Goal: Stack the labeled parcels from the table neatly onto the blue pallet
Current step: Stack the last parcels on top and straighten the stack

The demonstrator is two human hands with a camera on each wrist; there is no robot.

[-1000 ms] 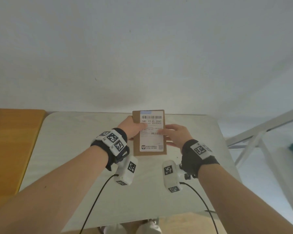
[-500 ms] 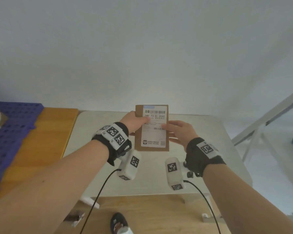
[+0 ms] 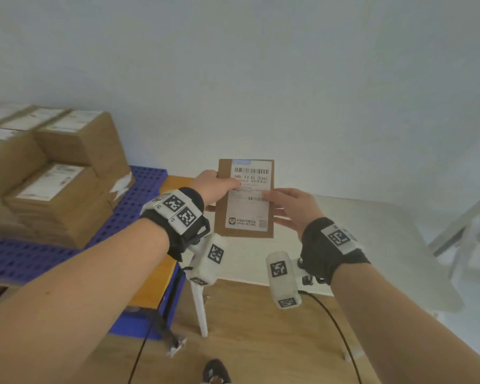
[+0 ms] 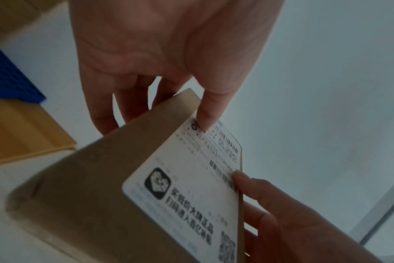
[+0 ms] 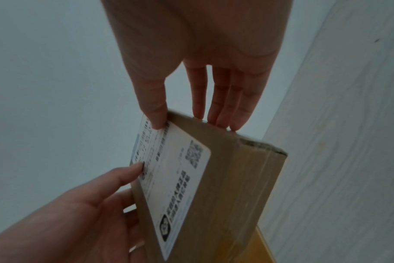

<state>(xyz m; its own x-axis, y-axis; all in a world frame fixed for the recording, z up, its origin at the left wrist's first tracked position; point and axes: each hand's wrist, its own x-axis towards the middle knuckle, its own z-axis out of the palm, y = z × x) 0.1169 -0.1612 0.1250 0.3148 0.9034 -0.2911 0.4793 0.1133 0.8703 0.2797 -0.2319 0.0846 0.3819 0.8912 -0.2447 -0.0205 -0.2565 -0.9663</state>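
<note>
**Two hands on one parcel, pallet now in sight**

Both hands clamp the same parcel [image 3: 245, 198] between them, label facing us. Our left hand [image 3: 215, 187] pinches its left edge with the thumb on the label and the fingers behind, as the left wrist view shows; our right hand [image 3: 294, 209] does the same on the right edge. The parcel hangs in the air, clear of the table [image 3: 372, 245] and not yet over the pallet [image 3: 139, 200].

What has changed is our heading. A second ago we faced the table squarely, with only an orange surface at the left margin. Half a second ago a corner of the pallet crept in. Now the pallet fills the left of the head view, carrying a stack [image 3: 53, 173] of brown labeled boxes two layers high, and the table has slid off to the right. The grip itself looks unchanged through the turn.

We judge this as the carry phase: pickup done, placement still ahead. Bare blue grid shows near the stack's right side, which looks like a fair landing spot. Setting it square against its neighbours will matter for a neat stack.
</note>
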